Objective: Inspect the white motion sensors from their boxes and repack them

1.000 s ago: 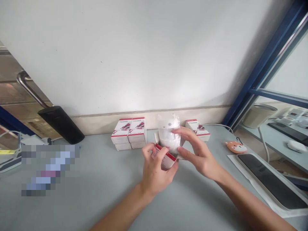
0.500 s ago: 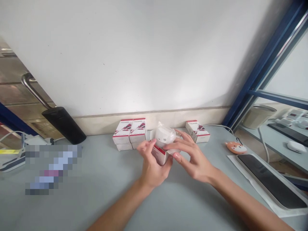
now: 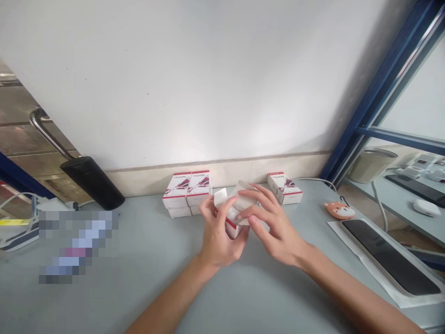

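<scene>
My left hand [image 3: 222, 236] is wrapped round a small white box with red edges [image 3: 233, 228], its top open and flaps raised. Inside the opening shows part of a white item in clear plastic [image 3: 232, 213], mostly hidden by fingers and a flap. At the box's right side is my right hand [image 3: 273, 220], its fingers apart and stretched over a raised white flap [image 3: 246, 202], touching it. Behind my left hand stand several closed boxes of the same look [image 3: 187, 192], stacked side by side. Another such box [image 3: 284, 188] lies farther right.
On the right are an orange animal-face case [image 3: 340, 210] and a dark phone-like slab [image 3: 389, 256] on white paper. A black cylinder [image 3: 93, 182] with a metal handle leans at the back left. A white wall [image 3: 208, 83] rises behind the table; a blue frame [image 3: 375, 88] borders the right.
The white plastic-wrapped item, which stood above the box, has gone down into it. My right fingers have shifted onto the raised flap. My left hand keeps its hold on the box.
</scene>
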### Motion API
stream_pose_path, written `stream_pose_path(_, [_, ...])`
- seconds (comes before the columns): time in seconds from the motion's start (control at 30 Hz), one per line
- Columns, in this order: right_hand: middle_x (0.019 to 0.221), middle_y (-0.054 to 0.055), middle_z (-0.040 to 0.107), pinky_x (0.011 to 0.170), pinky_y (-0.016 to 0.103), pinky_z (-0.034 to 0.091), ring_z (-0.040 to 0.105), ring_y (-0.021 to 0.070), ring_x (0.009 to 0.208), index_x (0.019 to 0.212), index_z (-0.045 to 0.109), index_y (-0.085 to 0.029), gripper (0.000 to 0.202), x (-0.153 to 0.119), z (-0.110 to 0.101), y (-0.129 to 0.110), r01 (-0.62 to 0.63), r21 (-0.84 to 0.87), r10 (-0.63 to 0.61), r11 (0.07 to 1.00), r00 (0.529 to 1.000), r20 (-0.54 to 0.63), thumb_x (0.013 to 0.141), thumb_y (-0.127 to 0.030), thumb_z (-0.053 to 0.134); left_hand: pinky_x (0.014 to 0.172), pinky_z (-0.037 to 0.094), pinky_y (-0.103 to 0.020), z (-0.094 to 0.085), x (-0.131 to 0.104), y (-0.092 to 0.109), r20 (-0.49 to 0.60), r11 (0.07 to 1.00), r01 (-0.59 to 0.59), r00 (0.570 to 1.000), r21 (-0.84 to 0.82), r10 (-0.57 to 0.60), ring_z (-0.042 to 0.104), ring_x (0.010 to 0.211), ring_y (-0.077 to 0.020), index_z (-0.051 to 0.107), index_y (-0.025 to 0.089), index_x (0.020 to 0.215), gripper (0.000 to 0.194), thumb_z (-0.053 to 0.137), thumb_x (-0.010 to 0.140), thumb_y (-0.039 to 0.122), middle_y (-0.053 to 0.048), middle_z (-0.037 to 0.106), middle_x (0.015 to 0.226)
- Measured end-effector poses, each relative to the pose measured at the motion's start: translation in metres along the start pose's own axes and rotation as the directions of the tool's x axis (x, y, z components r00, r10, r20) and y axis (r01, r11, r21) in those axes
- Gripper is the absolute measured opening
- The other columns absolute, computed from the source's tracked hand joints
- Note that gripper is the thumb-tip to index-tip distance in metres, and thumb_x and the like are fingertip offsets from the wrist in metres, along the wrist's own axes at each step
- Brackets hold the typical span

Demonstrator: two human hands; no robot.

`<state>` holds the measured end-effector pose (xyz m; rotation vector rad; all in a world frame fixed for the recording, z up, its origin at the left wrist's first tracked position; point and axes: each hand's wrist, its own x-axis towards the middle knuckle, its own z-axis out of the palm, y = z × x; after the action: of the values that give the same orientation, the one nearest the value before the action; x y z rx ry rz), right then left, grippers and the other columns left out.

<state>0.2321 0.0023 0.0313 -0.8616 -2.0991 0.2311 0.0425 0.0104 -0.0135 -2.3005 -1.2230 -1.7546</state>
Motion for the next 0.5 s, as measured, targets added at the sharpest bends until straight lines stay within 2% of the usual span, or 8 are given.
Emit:
stream_pose_path(0.07, [0.155, 0.005, 0.056, 0.122, 0.06, 0.041, 0.038, 0.0325, 0.154, 0.119, 0.071, -0.032, 0.025, -0.001, 0.0, -0.001, 0.053, -0.026, -0.053, 0.998, 0.999, -0.002, 0.107, -0.029, 0.049, 0.064, 0.053, -0.032, -0.004, 0.004, 0.0, 0.077, 0.999, 0.049, 0.996, -0.016, -0.047, 0.059, 0.08, -0.0179, 0.058, 0.024, 0.116, 0.038, 0.075, 0.082, 0.025, -0.007, 0.048, 0.112])
stream_pose_path(0.13, [0.156, 0.009, 0.053, 0.118, 0.058, 0.045, 0.048, 0.0317, 0.147, 0.135, 0.064, -0.031, 0.033, 0.0, 0.001, 0.002, 0.095, -0.059, -0.101, 0.994, 0.989, -0.112, 0.106, -0.025, 0.049, 0.064, 0.052, -0.03, -0.006, 0.007, 0.0, 0.017, 0.999, 0.036, 0.999, 0.025, -0.037, 0.059, 0.075, -0.016, 0.058, 0.023, 0.102, 0.026, 0.076, 0.083, 0.027, -0.003, 0.05, 0.101])
stream_pose_path(0.2, [0.149, 0.014, 0.055, 0.112, 0.055, 0.05, 0.058, 0.03, 0.135, 0.142, 0.057, -0.027, 0.039, 0.002, 0.002, 0.01, 0.072, -0.086, -0.094, 0.994, 0.956, -0.28, 0.104, -0.021, 0.051, 0.076, 0.056, -0.033, -0.004, 0.008, -0.002, -0.136, 0.994, 0.028, 0.991, 0.107, -0.013, 0.063, 0.09, -0.0204, 0.057, 0.023, 0.098, 0.025, 0.077, 0.084, 0.028, -0.004, 0.05, 0.104])
stream_pose_path(0.27, [0.134, 0.013, 0.064, 0.107, 0.052, 0.053, 0.063, 0.0292, 0.124, 0.134, 0.06, -0.025, 0.033, 0.004, 0.004, 0.021, -0.024, -0.119, -0.019, 0.993, 0.938, -0.345, 0.103, -0.02, 0.053, 0.091, 0.056, -0.04, -0.001, 0.008, -0.004, -0.246, 0.983, 0.102, 0.967, 0.15, -0.062, 0.062, 0.11, -0.0258, 0.056, 0.022, 0.103, 0.03, 0.078, 0.085, 0.031, -0.008, 0.049, 0.114])
stream_pose_path(0.33, [0.122, 0.011, 0.071, 0.107, 0.053, 0.051, 0.061, 0.0323, 0.125, 0.125, 0.066, -0.024, 0.024, 0.004, 0.01, 0.035, -0.13, -0.213, 0.074, 0.968, 0.964, -0.256, 0.103, -0.022, 0.054, 0.1, 0.054, -0.044, 0.0, 0.008, -0.002, -0.211, 0.968, 0.207, 0.962, 0.139, -0.175, 0.058, 0.12, -0.0286, 0.055, 0.022, 0.113, 0.038, 0.078, 0.087, 0.036, -0.011, 0.046, 0.122])
stream_pose_path(0.4, [0.121, 0.011, 0.075, 0.112, 0.057, 0.046, 0.053, 0.0378, 0.136, 0.123, 0.069, -0.022, 0.023, 0.001, 0.018, 0.048, -0.164, -0.347, 0.135, 0.923, 0.985, -0.105, 0.104, -0.024, 0.057, 0.104, 0.052, -0.047, -0.002, 0.011, 0.004, -0.065, 0.959, 0.26, 0.965, 0.115, -0.254, 0.056, 0.126, -0.0297, 0.052, 0.021, 0.128, 0.047, 0.075, 0.09, 0.039, -0.013, 0.046, 0.128])
stream_pose_path(0.5, [0.127, 0.011, 0.076, 0.118, 0.058, 0.039, 0.044, 0.0402, 0.147, 0.124, 0.071, -0.02, 0.024, -0.005, 0.031, 0.064, -0.135, -0.447, 0.185, 0.884, 0.98, 0.07, 0.101, -0.024, 0.064, 0.105, 0.052, -0.047, -0.013, 0.022, 0.017, 0.154, 0.969, 0.222, 0.959, 0.109, -0.237, 0.059, 0.125, -0.0284, 0.048, 0.023, 0.142, 0.045, 0.059, 0.101, 0.037, -0.013, 0.054, 0.13])
